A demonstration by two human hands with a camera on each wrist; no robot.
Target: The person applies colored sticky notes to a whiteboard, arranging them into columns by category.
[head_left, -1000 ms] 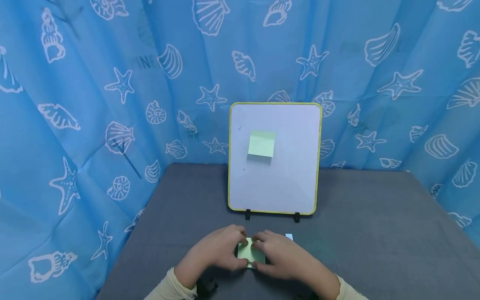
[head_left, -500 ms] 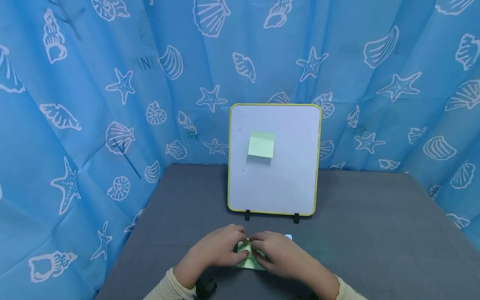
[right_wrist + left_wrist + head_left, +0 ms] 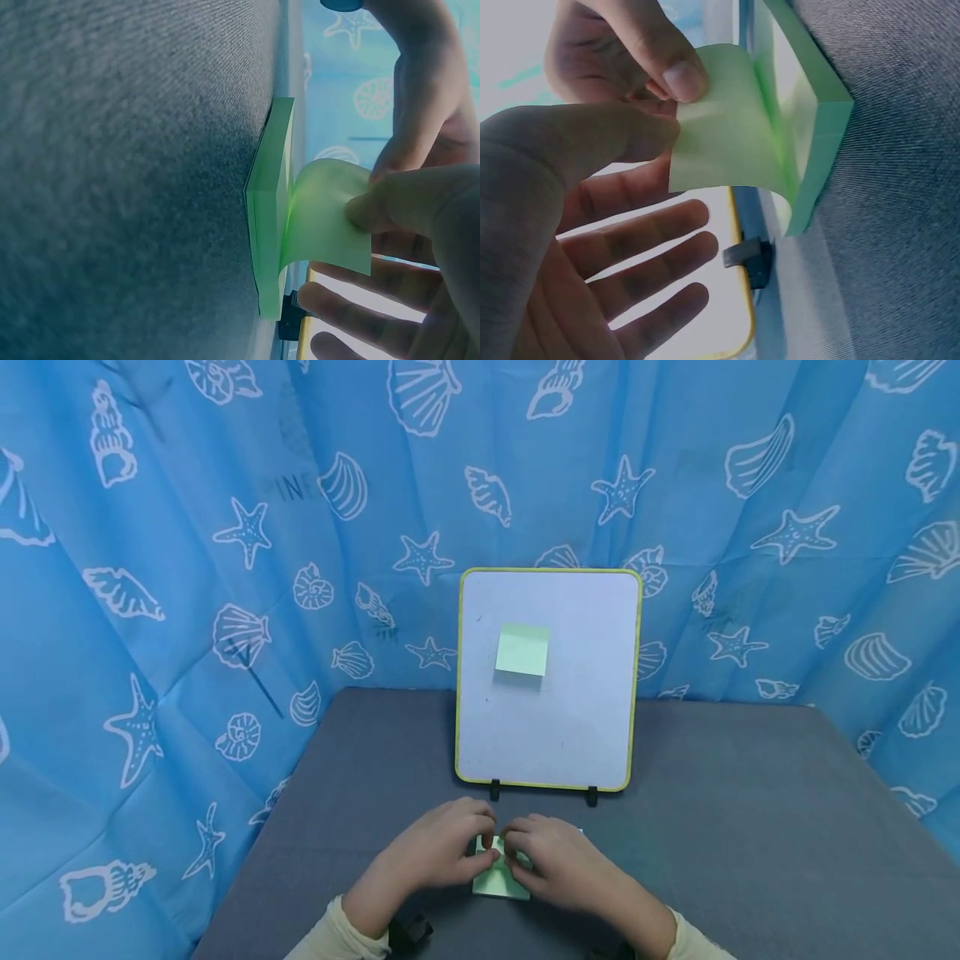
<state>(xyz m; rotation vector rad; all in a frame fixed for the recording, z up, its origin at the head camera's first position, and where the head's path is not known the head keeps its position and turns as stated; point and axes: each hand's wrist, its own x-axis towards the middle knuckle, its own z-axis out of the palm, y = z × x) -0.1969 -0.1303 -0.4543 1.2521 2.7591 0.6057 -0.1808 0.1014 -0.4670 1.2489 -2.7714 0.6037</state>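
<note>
A thick pad of green sticky notes (image 3: pixel 501 883) lies on the grey table. Its top sheet (image 3: pixel 727 124) curls up away from the pad, still joined along one edge. My left hand (image 3: pixel 442 847) pinches one corner of that sheet between thumb and index finger, its other fingers spread in the left wrist view. My right hand (image 3: pixel 558 864) pinches the neighbouring corner with thumb and fingers, as the right wrist view shows. Both hands are raised a little over the pad (image 3: pixel 268 202), side by side.
Behind the hands stands a whiteboard (image 3: pixel 570 718) with a yellow rim on black feet (image 3: pixel 495 790). One green sticky note (image 3: pixel 522 650) is stuck on its upper left. A blue curtain (image 3: pixel 375 485) with shell prints hangs behind the table (image 3: pixel 735 810).
The top sheet has been lifted from lying flat on the pad to curling up. Both hands have risen slightly with its corners between their fingers.
</note>
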